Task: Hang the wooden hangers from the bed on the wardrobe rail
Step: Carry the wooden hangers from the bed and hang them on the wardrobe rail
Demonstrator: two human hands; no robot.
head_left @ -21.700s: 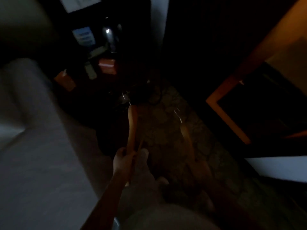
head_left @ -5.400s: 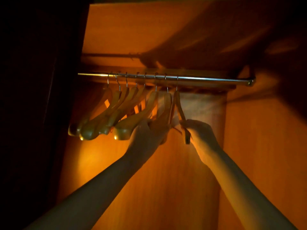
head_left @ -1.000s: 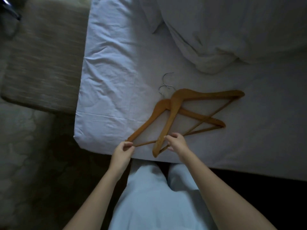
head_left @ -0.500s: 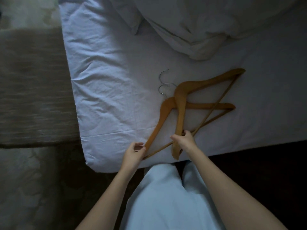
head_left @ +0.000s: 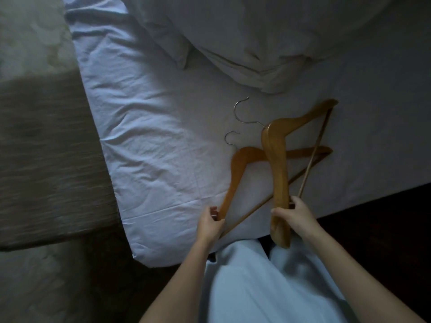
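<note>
Two wooden hangers with metal hooks overlap on the white bed sheet (head_left: 151, 141) near the bed's front edge. My left hand (head_left: 210, 223) pinches the near arm of the lower hanger (head_left: 236, 169), which lies flat. My right hand (head_left: 292, 214) is closed around the near arm of the upper hanger (head_left: 276, 159), whose near end sticks out past the mattress edge. Both hooks point away from me, toward the duvet. The wardrobe rail is out of view.
A rumpled white duvet (head_left: 268, 38) is heaped at the back of the bed. A brown rug or bench (head_left: 46, 155) lies left of the bed over pale patterned floor. Dark floor runs along the bed's right front edge. My pale trousers fill the bottom.
Both hands have closed on the hangers' near arms. The upper hanger has been turned and drawn toward me, its near end now past the mattress edge.
</note>
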